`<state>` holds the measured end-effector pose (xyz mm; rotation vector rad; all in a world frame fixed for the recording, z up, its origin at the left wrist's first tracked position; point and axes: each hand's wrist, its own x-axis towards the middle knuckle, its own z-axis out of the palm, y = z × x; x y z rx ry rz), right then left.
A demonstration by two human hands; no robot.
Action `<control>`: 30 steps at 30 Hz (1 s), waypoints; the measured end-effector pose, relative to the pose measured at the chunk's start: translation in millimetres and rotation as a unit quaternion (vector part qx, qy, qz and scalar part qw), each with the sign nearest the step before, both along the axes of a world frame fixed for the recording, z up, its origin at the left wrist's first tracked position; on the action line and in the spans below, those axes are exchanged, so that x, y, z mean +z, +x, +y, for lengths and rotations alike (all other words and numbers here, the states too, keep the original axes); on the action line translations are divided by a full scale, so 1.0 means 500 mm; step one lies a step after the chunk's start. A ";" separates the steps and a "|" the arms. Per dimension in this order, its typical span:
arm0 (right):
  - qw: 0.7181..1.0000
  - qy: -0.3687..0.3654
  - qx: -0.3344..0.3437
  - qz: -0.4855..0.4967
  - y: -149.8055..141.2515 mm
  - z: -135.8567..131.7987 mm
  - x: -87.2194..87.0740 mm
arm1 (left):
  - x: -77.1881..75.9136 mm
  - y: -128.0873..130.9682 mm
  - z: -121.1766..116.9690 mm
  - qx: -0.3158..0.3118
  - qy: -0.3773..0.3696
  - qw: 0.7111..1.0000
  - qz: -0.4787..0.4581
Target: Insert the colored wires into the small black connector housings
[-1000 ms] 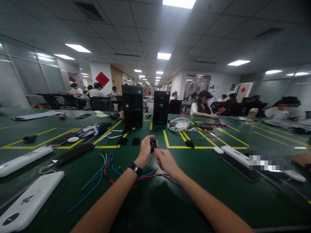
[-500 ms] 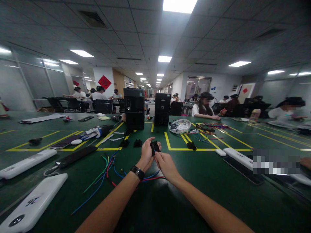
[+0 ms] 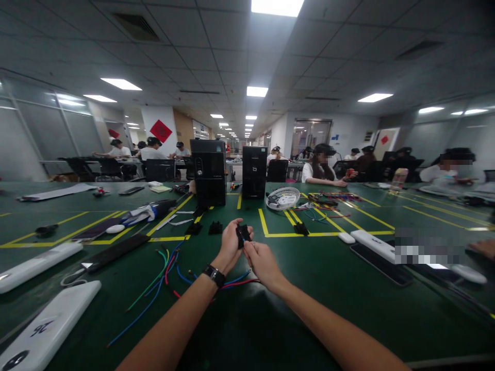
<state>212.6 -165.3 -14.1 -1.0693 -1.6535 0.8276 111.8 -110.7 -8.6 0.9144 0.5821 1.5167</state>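
Note:
My left hand (image 3: pixel 229 242) and my right hand (image 3: pixel 260 258) meet above the green table (image 3: pixel 317 288), both closed on a small black plastic part (image 3: pixel 243 235) held between their fingertips. A black watch sits on my left wrist. Loose coloured wires (image 3: pixel 166 270), blue, green and red, lie on the table just left of and under my hands. Two more small black parts (image 3: pixel 215 227) rest a little beyond my left hand, near a yellow line.
Two black computer towers (image 3: pixel 211 171) stand further back, with a white basket (image 3: pixel 284 197) to their right. White flat devices (image 3: pixel 42 324) and a dark phone (image 3: pixel 381 264) lie at either side. Other people sit at tables behind and to the right.
My hands stay together on the black part, which has turned slightly between the fingers. The view has shifted a little.

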 end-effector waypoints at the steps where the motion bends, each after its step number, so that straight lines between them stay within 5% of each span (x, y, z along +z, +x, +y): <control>1: 1.000 -0.006 0.001 0.006 -0.001 0.000 0.003 | -0.006 0.000 0.003 0.028 0.017 0.999 0.021; 5: 0.999 -0.016 -0.004 0.036 -0.001 0.001 0.016 | -0.009 0.004 0.007 0.066 0.062 0.995 0.048; 10: 1.000 -0.022 0.014 -0.006 -0.010 -0.006 -0.017 | 0.042 -0.013 0.016 0.052 -0.010 0.993 -0.107; 14: 0.998 -0.036 0.040 -0.033 -0.028 -0.015 -0.030 | 0.066 -0.061 0.029 0.066 0.048 0.990 -0.113; 19: 0.999 0.019 0.000 -0.026 0.004 0.001 0.007 | 0.029 -0.078 0.026 0.035 -0.005 0.999 0.028; 24: 0.990 0.071 -0.107 -0.057 0.058 0.031 0.014 | -0.020 -0.019 0.020 -0.010 -0.080 0.990 0.117; 30: 0.974 0.108 -0.018 -0.199 0.103 0.044 0.037 | -0.026 0.052 0.015 -0.058 -0.054 0.990 0.120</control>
